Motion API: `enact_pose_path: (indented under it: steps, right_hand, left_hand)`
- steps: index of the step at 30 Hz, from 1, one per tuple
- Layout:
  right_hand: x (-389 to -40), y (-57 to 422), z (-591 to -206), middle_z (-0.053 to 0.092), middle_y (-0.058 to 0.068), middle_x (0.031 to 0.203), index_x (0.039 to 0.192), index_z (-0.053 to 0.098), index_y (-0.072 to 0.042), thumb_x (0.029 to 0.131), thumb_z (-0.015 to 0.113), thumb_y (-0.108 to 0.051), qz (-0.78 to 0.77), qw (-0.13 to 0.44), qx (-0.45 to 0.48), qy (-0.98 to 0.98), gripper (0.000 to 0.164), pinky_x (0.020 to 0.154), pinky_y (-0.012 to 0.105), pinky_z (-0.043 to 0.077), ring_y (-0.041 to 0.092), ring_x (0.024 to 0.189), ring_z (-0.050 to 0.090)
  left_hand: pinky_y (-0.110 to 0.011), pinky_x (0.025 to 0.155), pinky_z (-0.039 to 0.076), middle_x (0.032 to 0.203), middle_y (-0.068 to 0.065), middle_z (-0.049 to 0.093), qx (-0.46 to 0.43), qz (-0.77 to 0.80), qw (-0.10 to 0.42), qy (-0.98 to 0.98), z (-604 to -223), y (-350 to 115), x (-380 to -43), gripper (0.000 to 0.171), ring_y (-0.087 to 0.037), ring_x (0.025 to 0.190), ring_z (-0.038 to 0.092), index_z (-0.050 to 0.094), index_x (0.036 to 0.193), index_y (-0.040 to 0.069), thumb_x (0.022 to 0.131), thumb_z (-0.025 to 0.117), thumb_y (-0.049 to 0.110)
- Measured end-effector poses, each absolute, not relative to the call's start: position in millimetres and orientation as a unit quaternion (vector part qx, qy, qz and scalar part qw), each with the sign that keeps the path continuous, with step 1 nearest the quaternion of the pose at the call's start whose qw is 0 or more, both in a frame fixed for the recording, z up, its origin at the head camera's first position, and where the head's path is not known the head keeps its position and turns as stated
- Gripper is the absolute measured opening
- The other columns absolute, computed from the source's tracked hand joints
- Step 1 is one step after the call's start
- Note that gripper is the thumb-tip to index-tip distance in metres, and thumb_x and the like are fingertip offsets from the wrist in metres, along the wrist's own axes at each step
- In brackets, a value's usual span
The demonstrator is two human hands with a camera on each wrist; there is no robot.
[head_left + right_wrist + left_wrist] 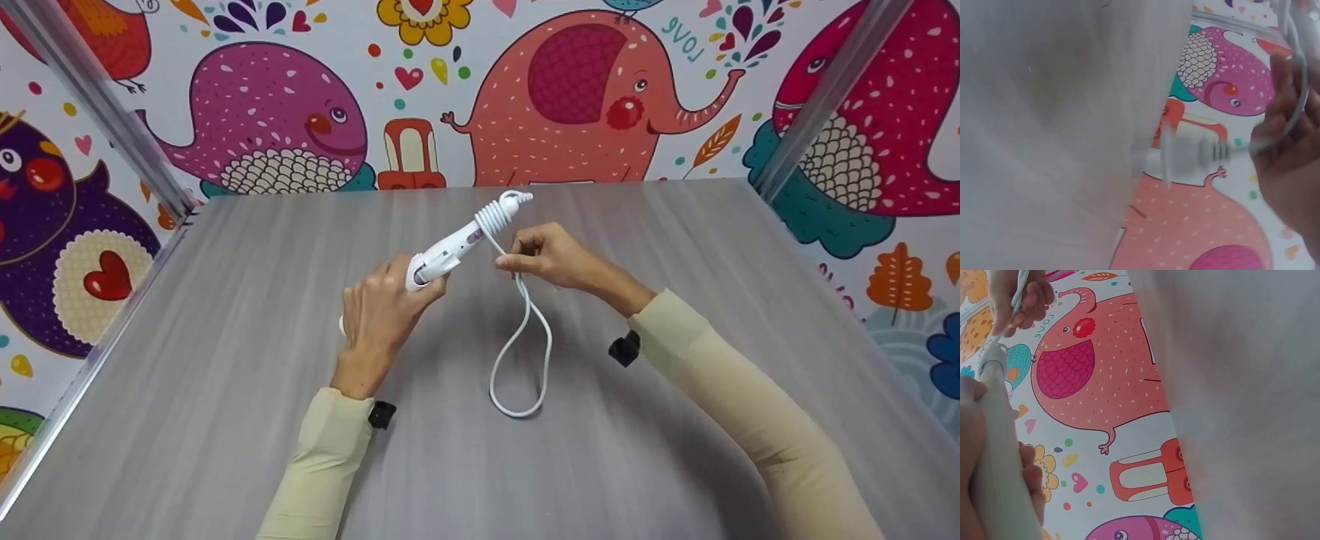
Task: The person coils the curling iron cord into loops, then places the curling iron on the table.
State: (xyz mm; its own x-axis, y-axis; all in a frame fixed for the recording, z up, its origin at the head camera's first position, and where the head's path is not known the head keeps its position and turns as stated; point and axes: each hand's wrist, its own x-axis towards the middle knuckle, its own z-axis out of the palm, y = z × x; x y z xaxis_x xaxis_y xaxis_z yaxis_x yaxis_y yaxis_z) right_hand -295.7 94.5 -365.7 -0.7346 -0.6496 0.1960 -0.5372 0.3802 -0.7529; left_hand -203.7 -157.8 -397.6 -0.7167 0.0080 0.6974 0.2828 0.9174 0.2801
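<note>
A white hair iron [444, 253] slants up and away from my left hand [381, 309], which grips its lower part. In the left wrist view its long pale body [1002, 461] lies between thumb and fingers. White cord [493, 217] is wound in several turns around the far end of the handle. My right hand [559, 256] pinches the cord close to those turns, right of the iron. Below these fingers a loose loop of cord [548, 346] hangs. In the right wrist view a blurred white plug [1185, 154] is at the cord's end, beside the right hand.
A grey wood-grain table [247, 315] lies beneath both hands. Behind it stands a wall panel with cartoon animals [277, 112]. Metal posts [832, 97] rise at the back corners. Small black devices [625, 349] are on both wrists.
</note>
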Motion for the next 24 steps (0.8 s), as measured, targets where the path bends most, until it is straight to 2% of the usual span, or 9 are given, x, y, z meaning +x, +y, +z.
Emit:
enact_pose_path:
  steps: [3,6,8,11,15,18,21,24]
  right_hand:
    - [-288.0,92.1,-354.9,0.061,0.008,0.076,0.081,0.076,-0.005,0.087,0.078,-0.025,-0.338,0.021,-0.336,0.879,0.021,0.061,0.026,0.04,0.014,0.07,0.048]
    - [-280.1,87.5,-341.3,0.069,0.008,0.079,0.086,0.08,-0.007,0.086,0.079,-0.025,-0.269,0.023,-0.299,0.915,0.018,0.057,0.025,0.042,0.013,0.067,0.052]
    - [-275.6,83.4,-333.2,0.072,0.01,0.076,0.089,0.081,-0.006,0.087,0.078,-0.023,-0.255,0.06,-0.263,0.929,0.017,0.052,0.023,0.044,0.012,0.056,0.055]
    - [-271.0,78.0,-323.6,0.071,0.011,0.073,0.09,0.077,-0.002,0.09,0.074,-0.019,-0.274,0.145,-0.209,0.928,0.018,0.047,0.023,0.05,0.01,0.046,0.06]
    - [-273.5,74.7,-318.7,0.067,0.007,0.069,0.096,0.07,0.004,0.095,0.064,-0.012,-0.345,0.276,-0.148,0.885,0.017,0.051,0.025,0.055,0.01,0.049,0.065]
    - [-277.8,74.8,-320.3,0.069,0.006,0.07,0.105,0.067,0.006,0.098,0.058,-0.011,-0.388,0.348,-0.12,0.845,0.02,0.054,0.025,0.056,0.009,0.056,0.069]
    - [-278.7,78.0,-322.0,0.071,0.008,0.074,0.109,0.065,0.006,0.1,0.057,-0.013,-0.41,0.373,-0.113,0.825,0.022,0.056,0.024,0.056,0.012,0.063,0.071]
    - [-278.1,81.1,-325.7,0.07,0.008,0.079,0.109,0.067,0.004,0.1,0.059,-0.015,-0.417,0.36,-0.131,0.824,0.023,0.058,0.027,0.057,0.015,0.069,0.073]
  left_hand:
    - [-0.039,0.041,0.044,0.058,-0.011,0.057,-0.082,-0.177,0.369,-0.908,-400.1,-156.8,-205.2,0.039,-0.024,0.045,0.048,0.063,0.08,0.005,0.084,0.073,0.043]
    - [-0.04,0.041,0.044,0.057,-0.012,0.057,-0.083,-0.169,0.371,-0.91,-403.0,-155.4,-206.4,0.04,-0.025,0.044,0.048,0.062,0.079,0.005,0.083,0.074,0.042]
    - [-0.04,0.04,0.044,0.057,-0.013,0.057,-0.083,-0.164,0.369,-0.911,-404.6,-154.2,-206.7,0.04,-0.025,0.044,0.049,0.063,0.08,0.004,0.083,0.074,0.042]
    - [-0.04,0.041,0.044,0.058,-0.013,0.058,-0.085,-0.16,0.367,-0.912,-405.3,-152.8,-205.9,0.039,-0.026,0.044,0.05,0.064,0.083,0.003,0.083,0.074,0.041]
    - [-0.041,0.041,0.044,0.057,-0.012,0.057,-0.088,-0.161,0.369,-0.911,-404.8,-151.4,-206.1,0.039,-0.026,0.044,0.05,0.063,0.081,0.003,0.083,0.074,0.041]
    - [-0.042,0.04,0.044,0.056,-0.012,0.056,-0.09,-0.164,0.372,-0.909,-405.1,-151.0,-205.2,0.04,-0.027,0.043,0.05,0.062,0.079,0.004,0.082,0.074,0.041]
    - [-0.041,0.04,0.043,0.056,-0.012,0.056,-0.095,-0.167,0.369,-0.909,-404.4,-150.4,-204.5,0.04,-0.026,0.043,0.05,0.062,0.079,0.004,0.082,0.074,0.042]
    - [-0.041,0.04,0.043,0.056,-0.012,0.056,-0.098,-0.169,0.366,-0.91,-403.3,-151.2,-204.4,0.04,-0.025,0.043,0.049,0.062,0.079,0.004,0.082,0.074,0.042]
